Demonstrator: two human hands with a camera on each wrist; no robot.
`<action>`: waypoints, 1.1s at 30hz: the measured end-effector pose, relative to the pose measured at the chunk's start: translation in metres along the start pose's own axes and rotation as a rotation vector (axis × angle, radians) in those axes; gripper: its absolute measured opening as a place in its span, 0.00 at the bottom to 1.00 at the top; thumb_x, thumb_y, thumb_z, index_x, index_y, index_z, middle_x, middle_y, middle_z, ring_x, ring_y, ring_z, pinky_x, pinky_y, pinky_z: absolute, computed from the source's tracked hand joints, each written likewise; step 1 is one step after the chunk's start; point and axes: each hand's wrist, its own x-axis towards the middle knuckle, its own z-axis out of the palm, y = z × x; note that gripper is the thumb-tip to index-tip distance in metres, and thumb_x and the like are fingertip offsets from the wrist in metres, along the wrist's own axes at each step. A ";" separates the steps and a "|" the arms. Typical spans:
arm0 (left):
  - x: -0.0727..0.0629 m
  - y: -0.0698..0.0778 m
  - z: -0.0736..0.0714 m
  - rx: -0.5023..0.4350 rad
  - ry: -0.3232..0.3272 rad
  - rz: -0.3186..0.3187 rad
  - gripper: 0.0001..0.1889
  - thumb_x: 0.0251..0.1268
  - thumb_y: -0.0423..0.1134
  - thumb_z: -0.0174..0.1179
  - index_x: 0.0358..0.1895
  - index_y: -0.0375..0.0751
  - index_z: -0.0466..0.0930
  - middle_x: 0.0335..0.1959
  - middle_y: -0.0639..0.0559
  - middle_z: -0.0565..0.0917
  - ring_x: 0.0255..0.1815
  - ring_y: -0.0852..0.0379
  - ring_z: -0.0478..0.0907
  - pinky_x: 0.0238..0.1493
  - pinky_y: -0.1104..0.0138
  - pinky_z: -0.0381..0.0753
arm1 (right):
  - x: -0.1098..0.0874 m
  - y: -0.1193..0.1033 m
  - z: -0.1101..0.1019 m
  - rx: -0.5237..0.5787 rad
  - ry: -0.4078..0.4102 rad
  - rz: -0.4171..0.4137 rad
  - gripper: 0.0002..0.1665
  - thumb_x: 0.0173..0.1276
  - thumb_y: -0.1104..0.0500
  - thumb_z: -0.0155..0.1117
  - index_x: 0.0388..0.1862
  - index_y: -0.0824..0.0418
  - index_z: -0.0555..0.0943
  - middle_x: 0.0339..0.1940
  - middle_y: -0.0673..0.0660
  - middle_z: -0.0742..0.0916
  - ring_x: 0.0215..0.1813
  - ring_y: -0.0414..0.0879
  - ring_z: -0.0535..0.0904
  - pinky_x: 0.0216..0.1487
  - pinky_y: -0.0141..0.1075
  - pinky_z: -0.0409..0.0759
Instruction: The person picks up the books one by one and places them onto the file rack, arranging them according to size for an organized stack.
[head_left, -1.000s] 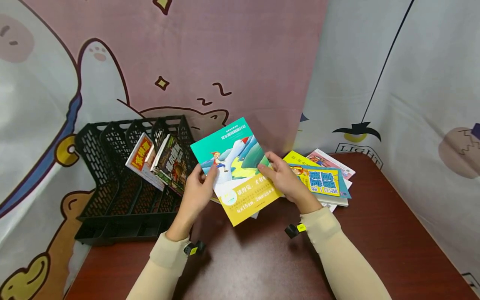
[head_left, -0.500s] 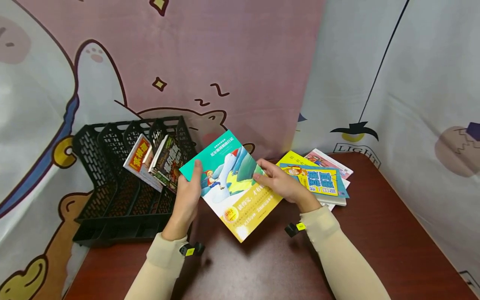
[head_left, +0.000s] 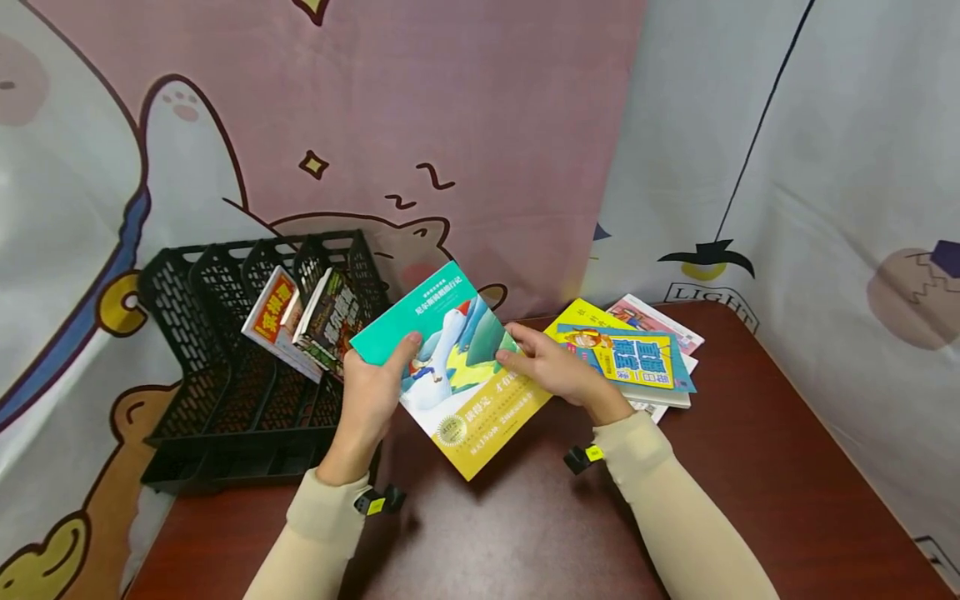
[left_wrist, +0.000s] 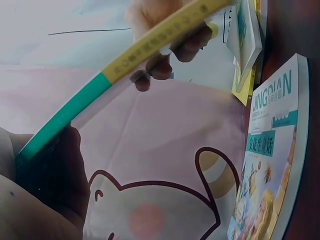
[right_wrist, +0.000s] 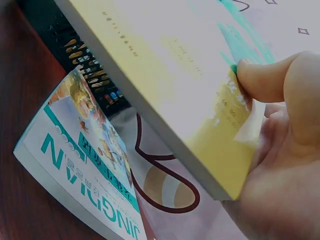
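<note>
A: Where's the book (head_left: 453, 375)?

B: Mid-frame, raised over the table (head_left: 510, 542), tilted. Left hand (head_left: 371, 396) pinches it near the left corner, thumb on cover. Right hand (head_left: 555, 367) pinches the upper-right edge.

A: Handling?

B: Light, I'd judge; bends a little. Cover glares, so probably slick. Corners may crease. Best hold: spine and opposite edge.

A: Nearby?

B: Rack (head_left: 187, 346), frame left; pile (head_left: 645, 362), right.
</note>
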 end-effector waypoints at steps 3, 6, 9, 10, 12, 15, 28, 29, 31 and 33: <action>-0.002 0.002 -0.001 0.007 0.004 0.027 0.19 0.76 0.45 0.74 0.60 0.37 0.90 0.38 0.59 0.96 0.40 0.57 0.95 0.47 0.62 0.94 | 0.002 0.001 0.002 -0.020 0.012 0.045 0.26 0.89 0.47 0.60 0.78 0.54 0.73 0.51 0.60 0.93 0.42 0.52 0.94 0.47 0.42 0.93; -0.002 0.001 -0.004 0.031 0.022 0.046 0.18 0.76 0.44 0.74 0.59 0.34 0.90 0.34 0.60 0.95 0.36 0.59 0.94 0.43 0.64 0.94 | 0.005 0.002 0.006 -0.027 0.022 0.061 0.27 0.88 0.46 0.61 0.78 0.53 0.74 0.52 0.61 0.93 0.43 0.52 0.93 0.47 0.42 0.93; -0.001 0.000 -0.008 0.063 0.042 0.072 0.17 0.76 0.43 0.74 0.57 0.33 0.90 0.31 0.62 0.93 0.35 0.62 0.93 0.43 0.67 0.93 | 0.008 0.002 0.012 -0.033 0.038 0.066 0.27 0.87 0.45 0.62 0.77 0.52 0.75 0.51 0.61 0.92 0.43 0.52 0.92 0.47 0.42 0.93; -0.001 -0.001 -0.010 0.077 0.049 0.086 0.16 0.76 0.42 0.74 0.57 0.34 0.91 0.32 0.64 0.93 0.36 0.63 0.92 0.45 0.68 0.93 | 0.009 0.002 0.013 -0.041 0.044 0.068 0.26 0.87 0.45 0.63 0.76 0.52 0.75 0.51 0.61 0.91 0.43 0.52 0.92 0.47 0.42 0.93; -0.001 0.000 -0.015 0.104 0.050 0.101 0.16 0.76 0.43 0.73 0.55 0.34 0.91 0.32 0.65 0.94 0.37 0.64 0.93 0.46 0.69 0.92 | 0.011 0.002 0.017 -0.070 0.061 0.071 0.24 0.86 0.43 0.64 0.72 0.52 0.78 0.50 0.60 0.91 0.43 0.52 0.90 0.46 0.40 0.92; -0.002 0.003 -0.023 0.170 0.041 0.115 0.17 0.76 0.46 0.74 0.51 0.34 0.93 0.29 0.62 0.93 0.35 0.64 0.92 0.43 0.70 0.92 | 0.013 0.004 0.022 -0.132 0.082 0.060 0.21 0.86 0.42 0.64 0.66 0.53 0.81 0.50 0.59 0.90 0.45 0.50 0.88 0.48 0.38 0.89; -0.019 0.027 -0.086 0.440 0.084 0.139 0.18 0.77 0.48 0.72 0.57 0.38 0.91 0.32 0.69 0.92 0.30 0.65 0.92 0.34 0.71 0.91 | 0.025 0.020 0.069 -0.165 0.091 0.008 0.20 0.87 0.53 0.61 0.70 0.58 0.84 0.62 0.62 0.91 0.50 0.50 0.91 0.59 0.54 0.92; -0.020 0.028 -0.092 0.456 0.089 0.128 0.19 0.77 0.48 0.72 0.58 0.37 0.91 0.31 0.72 0.91 0.30 0.66 0.92 0.34 0.72 0.91 | 0.026 0.020 0.075 -0.150 0.086 0.012 0.21 0.86 0.53 0.61 0.71 0.59 0.83 0.62 0.63 0.91 0.49 0.51 0.91 0.58 0.54 0.92; -0.023 0.031 -0.104 0.489 0.100 0.101 0.20 0.77 0.49 0.72 0.59 0.37 0.90 0.31 0.75 0.90 0.30 0.67 0.92 0.35 0.73 0.90 | 0.028 0.021 0.087 -0.115 0.078 0.022 0.22 0.86 0.55 0.61 0.72 0.61 0.82 0.62 0.65 0.90 0.48 0.55 0.91 0.57 0.55 0.93; -0.027 0.032 -0.115 0.525 0.115 0.073 0.21 0.77 0.49 0.72 0.60 0.36 0.89 0.30 0.77 0.90 0.29 0.68 0.91 0.34 0.73 0.90 | 0.032 0.024 0.098 -0.070 0.069 0.029 0.24 0.85 0.57 0.62 0.74 0.64 0.80 0.62 0.66 0.89 0.49 0.61 0.92 0.55 0.56 0.93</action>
